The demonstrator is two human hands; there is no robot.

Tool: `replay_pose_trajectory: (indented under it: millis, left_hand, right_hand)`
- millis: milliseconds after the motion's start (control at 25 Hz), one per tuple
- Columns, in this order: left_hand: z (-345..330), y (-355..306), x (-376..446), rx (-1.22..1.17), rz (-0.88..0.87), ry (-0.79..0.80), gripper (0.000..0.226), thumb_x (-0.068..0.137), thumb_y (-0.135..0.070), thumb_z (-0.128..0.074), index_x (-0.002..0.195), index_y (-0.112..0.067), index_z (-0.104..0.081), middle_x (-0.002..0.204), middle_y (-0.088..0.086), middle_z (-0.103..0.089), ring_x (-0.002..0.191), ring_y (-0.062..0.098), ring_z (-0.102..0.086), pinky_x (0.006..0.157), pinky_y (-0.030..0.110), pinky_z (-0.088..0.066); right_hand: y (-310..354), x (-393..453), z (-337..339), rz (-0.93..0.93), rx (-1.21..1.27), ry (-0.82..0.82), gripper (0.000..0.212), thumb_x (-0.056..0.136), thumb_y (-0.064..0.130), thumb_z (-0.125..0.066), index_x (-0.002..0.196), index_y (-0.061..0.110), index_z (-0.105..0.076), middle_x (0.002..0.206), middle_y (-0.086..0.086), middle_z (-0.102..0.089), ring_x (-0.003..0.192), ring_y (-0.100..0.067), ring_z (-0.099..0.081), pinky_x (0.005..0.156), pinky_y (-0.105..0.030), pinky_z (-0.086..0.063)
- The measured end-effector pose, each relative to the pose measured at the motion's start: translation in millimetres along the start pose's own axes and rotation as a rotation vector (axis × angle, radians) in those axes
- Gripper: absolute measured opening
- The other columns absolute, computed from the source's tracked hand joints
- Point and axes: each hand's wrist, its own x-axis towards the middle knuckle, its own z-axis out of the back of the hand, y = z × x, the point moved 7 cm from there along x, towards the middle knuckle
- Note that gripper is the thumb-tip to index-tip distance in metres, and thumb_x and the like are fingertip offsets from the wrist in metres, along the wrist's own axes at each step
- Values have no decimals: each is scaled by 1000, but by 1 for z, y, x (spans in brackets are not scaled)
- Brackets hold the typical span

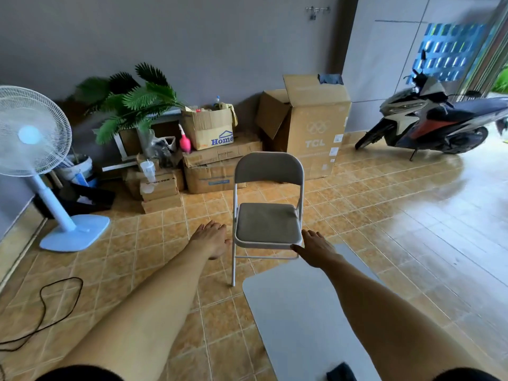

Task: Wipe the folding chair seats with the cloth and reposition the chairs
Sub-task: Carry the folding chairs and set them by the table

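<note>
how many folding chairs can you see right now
1. The chair stands unfolded on the tiled floor before the cardboard boxes, between the left hand and the right hand. Others may be outside the view.

Tiled floor (357, 204) carries the folding chair (268, 215); behind the chair, cardboard boxes (220, 166); left of it a fan (74, 237); right a scooter (428, 125)

One folding chair (268, 204), one fan (35, 133), one scooter (434, 119), one plant (129, 97), two hands.
</note>
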Motion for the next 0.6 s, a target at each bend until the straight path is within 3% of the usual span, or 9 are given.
replay_pose_trajectory:
  millis: [120, 280, 600]
  left_hand:
    - [22, 24, 59, -41, -19, -30, 60, 98, -42, -32, 150, -12, -24, 158, 8, -24, 147, 25, -18, 120, 42, -15]
    - [28, 78, 139, -43, 9, 9, 60, 98, -44, -32, 150, -13, -25, 157, 8, -26, 146, 26, -21, 120, 42, -17]
    - [54, 194, 343, 31, -116, 79, 63, 98, -46, -31, 152, -14, -20, 158, 7, -22, 147, 26, -19, 121, 42, -15]
  right_hand:
    - [24, 74, 18, 12, 7, -15, 61, 93, 51, -46, 140, 12, -39, 140, -13, -49, 126, -32, -47, 98, -44, -45]
    - [67, 167, 10, 33, 27, 42, 63, 93, 51, -48, 140, 9, -41, 140, -14, -51, 122, -32, -54, 100, -42, -47]
    - [131, 360, -16, -175, 50, 41, 66, 91, 59, -42, 138, 12, -43, 139, -10, -53, 121, -30, -55, 97, -43, -48]
